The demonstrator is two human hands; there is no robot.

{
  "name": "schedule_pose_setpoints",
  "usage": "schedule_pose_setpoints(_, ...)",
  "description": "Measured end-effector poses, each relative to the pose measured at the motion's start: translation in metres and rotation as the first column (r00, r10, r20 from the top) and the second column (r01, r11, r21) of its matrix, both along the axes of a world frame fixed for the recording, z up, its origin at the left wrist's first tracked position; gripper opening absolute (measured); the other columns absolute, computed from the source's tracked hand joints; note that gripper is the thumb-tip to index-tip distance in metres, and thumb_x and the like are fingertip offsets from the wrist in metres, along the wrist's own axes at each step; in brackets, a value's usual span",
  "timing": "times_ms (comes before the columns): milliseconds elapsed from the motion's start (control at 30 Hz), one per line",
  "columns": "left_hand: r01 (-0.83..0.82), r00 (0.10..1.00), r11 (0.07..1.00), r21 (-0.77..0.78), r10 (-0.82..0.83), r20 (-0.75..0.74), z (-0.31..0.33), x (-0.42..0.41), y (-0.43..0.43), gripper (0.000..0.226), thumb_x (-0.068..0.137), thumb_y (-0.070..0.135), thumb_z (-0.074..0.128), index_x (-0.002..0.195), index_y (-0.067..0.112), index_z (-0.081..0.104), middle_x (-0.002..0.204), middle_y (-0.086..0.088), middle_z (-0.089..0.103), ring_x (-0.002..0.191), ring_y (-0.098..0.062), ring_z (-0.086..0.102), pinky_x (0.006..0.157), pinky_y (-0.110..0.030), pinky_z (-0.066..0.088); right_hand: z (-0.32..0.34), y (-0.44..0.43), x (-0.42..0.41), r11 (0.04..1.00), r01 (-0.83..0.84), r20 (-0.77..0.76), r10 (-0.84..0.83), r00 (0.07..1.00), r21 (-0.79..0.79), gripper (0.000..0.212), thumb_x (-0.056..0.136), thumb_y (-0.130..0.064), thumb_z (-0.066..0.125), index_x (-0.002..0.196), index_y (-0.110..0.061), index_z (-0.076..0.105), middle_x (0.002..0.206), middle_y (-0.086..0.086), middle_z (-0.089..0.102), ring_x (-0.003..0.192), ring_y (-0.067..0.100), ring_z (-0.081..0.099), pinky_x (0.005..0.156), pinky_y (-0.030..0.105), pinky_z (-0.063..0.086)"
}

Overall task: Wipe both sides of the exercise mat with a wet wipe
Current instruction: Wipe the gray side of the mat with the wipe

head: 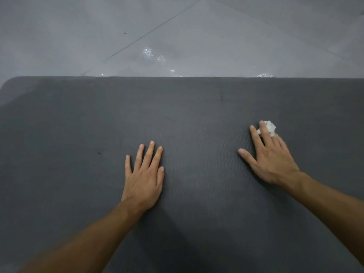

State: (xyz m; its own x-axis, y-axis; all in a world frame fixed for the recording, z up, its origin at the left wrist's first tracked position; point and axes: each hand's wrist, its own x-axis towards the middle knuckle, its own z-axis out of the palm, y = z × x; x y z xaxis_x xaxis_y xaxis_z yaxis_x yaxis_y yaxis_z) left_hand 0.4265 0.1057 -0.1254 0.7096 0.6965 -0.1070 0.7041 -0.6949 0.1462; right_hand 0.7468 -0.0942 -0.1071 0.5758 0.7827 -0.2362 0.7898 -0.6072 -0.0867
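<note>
A dark grey exercise mat (78,125) lies flat on the floor and fills most of the head view; its far edge runs straight across and its far left corner is rounded. My left hand (144,174) rests flat on the mat near the middle, fingers straight and spread. To the right, my right hand (269,156) also lies flat, its straight fingers pressing a crumpled white wet wipe (268,126) onto the mat. Most of the wipe is hidden under the fingers; only its far end shows.
Beyond the mat's far edge lies a grey tiled floor (177,26) with dark grout lines and small wet patches (151,54) glinting close to the mat. A tiny dark speck (99,153) sits on the mat left of my left hand.
</note>
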Motion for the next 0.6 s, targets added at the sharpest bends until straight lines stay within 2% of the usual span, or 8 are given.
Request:
schedule_pose_setpoints(67,0.006,1.0,1.0,0.004,-0.006,0.0,-0.001,-0.001,0.001,0.065,0.104,0.049,0.01,0.166,0.028,0.014,0.174,0.007,0.002,0.16,-0.017,-0.008,0.127,-0.058,0.004,0.001,-0.004,-0.013,0.999,-0.049,-0.016,0.049,0.999,0.005,0.099,0.093,-0.084,0.003,0.167,-0.019,-0.001,0.175,0.005,-0.007,0.161,0.027,0.002,0.13,0.04,0.002)
schedule_pose_setpoints(167,0.009,1.0,1.0,0.007,-0.009,-0.004,-0.001,-0.001,0.0,0.065,0.104,0.049,0.008,0.166,0.027,0.014,0.174,0.006,0.003,0.16,-0.018,-0.007,0.127,-0.058,0.003,0.006,-0.019,-0.047,0.976,-0.216,-0.058,0.217,0.974,0.029,0.099,0.095,-0.084,0.013,0.167,-0.017,0.0,0.175,0.004,-0.006,0.161,0.022,-0.002,0.13,0.035,-0.002)
schedule_pose_setpoints(300,0.013,1.0,1.0,0.013,-0.013,-0.002,-0.001,-0.001,0.0,0.065,0.105,0.049,0.009,0.166,0.026,0.015,0.174,0.005,0.004,0.16,-0.019,-0.005,0.127,-0.059,0.005,0.01,-0.052,-0.11,0.864,-0.491,-0.096,0.501,0.86,0.115,0.091,0.098,-0.079,0.034,0.166,-0.021,0.02,0.174,0.006,0.009,0.158,0.029,0.022,0.127,0.04,0.011)
schedule_pose_setpoints(367,0.008,1.0,1.0,0.007,-0.008,-0.004,-0.001,-0.001,0.0,0.065,0.105,0.05,0.009,0.166,0.027,0.015,0.174,0.006,0.004,0.16,-0.019,-0.006,0.127,-0.059,0.005,0.006,-0.062,-0.138,0.799,-0.586,-0.075,0.598,0.798,0.137,0.087,0.099,-0.078,0.035,0.165,-0.023,0.026,0.174,0.008,0.013,0.158,0.032,0.022,0.124,0.043,0.017)
schedule_pose_setpoints(467,0.007,1.0,1.0,0.001,-0.007,-0.003,0.0,-0.001,0.0,0.065,0.105,0.05,0.01,0.165,0.028,0.015,0.174,0.006,0.004,0.16,-0.019,-0.005,0.127,-0.059,0.005,0.001,-0.066,-0.15,0.79,-0.599,-0.058,0.609,0.791,0.13,0.081,0.102,-0.074,0.033,0.165,-0.024,0.025,0.174,0.005,0.012,0.158,0.028,0.02,0.122,0.044,0.019)
schedule_pose_setpoints(600,0.01,1.0,1.0,-0.011,-0.01,0.001,0.001,-0.001,0.0,0.065,0.104,0.051,0.008,0.165,0.031,0.013,0.174,0.007,0.001,0.16,-0.018,-0.007,0.127,-0.058,0.002,-0.004,-0.047,-0.115,0.881,-0.463,-0.043,0.468,0.883,0.094,0.078,0.105,-0.071,0.027,0.165,-0.023,0.025,0.174,0.003,0.011,0.158,0.025,0.022,0.126,0.044,0.016)
